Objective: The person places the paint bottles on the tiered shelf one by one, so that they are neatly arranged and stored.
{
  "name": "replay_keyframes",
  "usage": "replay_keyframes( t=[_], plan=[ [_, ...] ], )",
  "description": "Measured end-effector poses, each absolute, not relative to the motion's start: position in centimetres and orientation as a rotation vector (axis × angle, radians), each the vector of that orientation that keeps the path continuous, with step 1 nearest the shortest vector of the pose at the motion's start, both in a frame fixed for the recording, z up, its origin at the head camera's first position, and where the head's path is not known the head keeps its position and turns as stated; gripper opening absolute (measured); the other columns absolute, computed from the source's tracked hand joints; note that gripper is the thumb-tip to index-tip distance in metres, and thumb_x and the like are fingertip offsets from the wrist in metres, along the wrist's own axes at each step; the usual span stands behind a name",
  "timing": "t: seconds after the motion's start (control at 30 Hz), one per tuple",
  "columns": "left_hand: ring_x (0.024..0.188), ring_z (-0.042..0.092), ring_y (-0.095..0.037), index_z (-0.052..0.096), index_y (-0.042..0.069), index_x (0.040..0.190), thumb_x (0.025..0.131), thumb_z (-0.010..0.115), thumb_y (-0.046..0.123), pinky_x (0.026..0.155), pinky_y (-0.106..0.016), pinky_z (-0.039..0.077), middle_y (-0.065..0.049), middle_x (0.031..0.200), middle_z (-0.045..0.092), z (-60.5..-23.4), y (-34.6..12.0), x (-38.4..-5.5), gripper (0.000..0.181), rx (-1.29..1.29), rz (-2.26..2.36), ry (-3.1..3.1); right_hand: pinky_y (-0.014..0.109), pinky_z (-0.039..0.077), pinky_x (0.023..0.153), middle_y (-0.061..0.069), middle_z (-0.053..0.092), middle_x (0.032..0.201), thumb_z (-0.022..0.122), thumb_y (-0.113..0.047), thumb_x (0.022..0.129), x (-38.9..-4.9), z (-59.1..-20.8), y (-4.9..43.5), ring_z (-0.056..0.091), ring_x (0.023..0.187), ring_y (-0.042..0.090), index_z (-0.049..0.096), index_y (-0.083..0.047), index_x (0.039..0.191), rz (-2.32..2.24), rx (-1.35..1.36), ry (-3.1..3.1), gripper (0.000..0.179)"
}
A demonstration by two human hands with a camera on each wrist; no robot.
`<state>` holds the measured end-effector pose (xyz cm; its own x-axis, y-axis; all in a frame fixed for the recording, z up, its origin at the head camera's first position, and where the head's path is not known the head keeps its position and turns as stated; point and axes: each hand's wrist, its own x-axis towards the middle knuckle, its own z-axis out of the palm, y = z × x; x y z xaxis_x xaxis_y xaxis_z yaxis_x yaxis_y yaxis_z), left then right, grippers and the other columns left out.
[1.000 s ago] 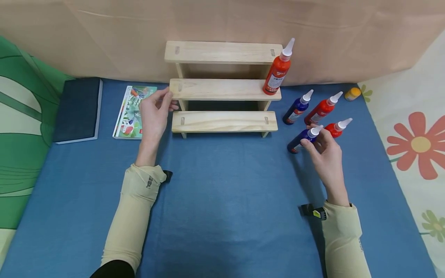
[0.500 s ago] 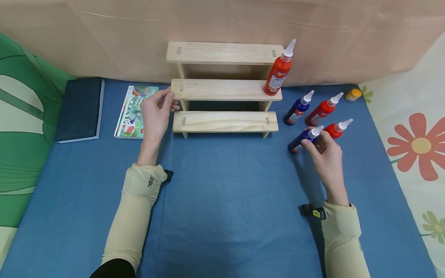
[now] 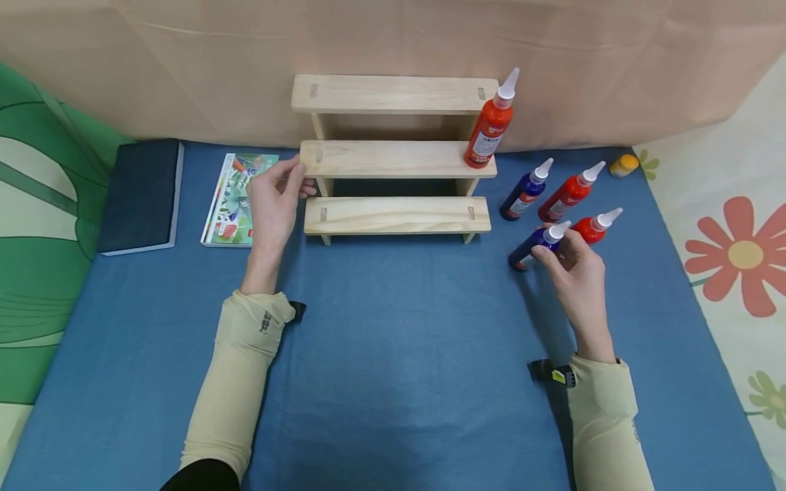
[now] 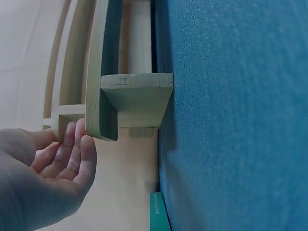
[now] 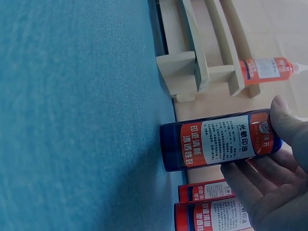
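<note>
A three-tier wooden step shelf (image 3: 393, 158) stands at the back of the blue-covered table. At the left end of its middle tier, my left hand (image 3: 272, 198) pinches the board between thumb and fingers. My right hand (image 3: 576, 273) grips the upper part of a dark blue ink bottle (image 5: 219, 140) with a white pointed cap. In the right wrist view that bottle is upright, its base right at the cloth. On the right end of the middle tier stands a red bottle (image 3: 488, 133). Another blue bottle (image 3: 523, 194) and two red bottles (image 3: 563, 199) stand around my right hand.
A small yellow-capped jar (image 3: 623, 166) sits at the table's back right edge. Left of the shelf lie a picture-covered book (image 3: 230, 204) and a thick dark blue book (image 3: 140, 194). A beige cloth (image 3: 215, 68) hangs behind the shelf.
</note>
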<state>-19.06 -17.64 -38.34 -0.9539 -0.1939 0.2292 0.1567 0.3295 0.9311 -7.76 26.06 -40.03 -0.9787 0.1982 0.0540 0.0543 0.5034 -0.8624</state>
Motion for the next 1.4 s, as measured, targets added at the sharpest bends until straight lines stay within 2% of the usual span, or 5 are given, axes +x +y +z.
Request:
replay_keyframes(
  t=[0.4,1.4],
  plan=[
    [0.075,0.068,-0.007,0.069,-0.001,0.139,0.11,0.064,0.017,0.078,-0.018,0.059,-0.024,0.107,0.074,-38.3,-17.7,-19.1,0.035,0.031,-1.654,-2.301,0.041,0.048,0.117,0.014,0.061,0.151,0.07,-0.019,0.106,-8.0,-39.7,25.9,0.057,0.138,0.036,0.057,-0.003,0.152,1.479,-0.205,-2.593,0.05],
    [0.075,0.068,-0.005,0.07,-0.001,0.138,0.11,0.065,0.017,0.078,-0.017,0.058,-0.024,0.106,0.074,-38.5,-17.7,-19.1,0.034,0.023,-1.66,-2.287,0.038,0.053,0.111,0.014,0.065,0.146,0.076,-0.019,0.102,-9.5,-37.0,24.2,0.063,0.133,0.038,0.061,-0.004,0.15,1.401,-0.111,-2.597,0.052]
  ],
)
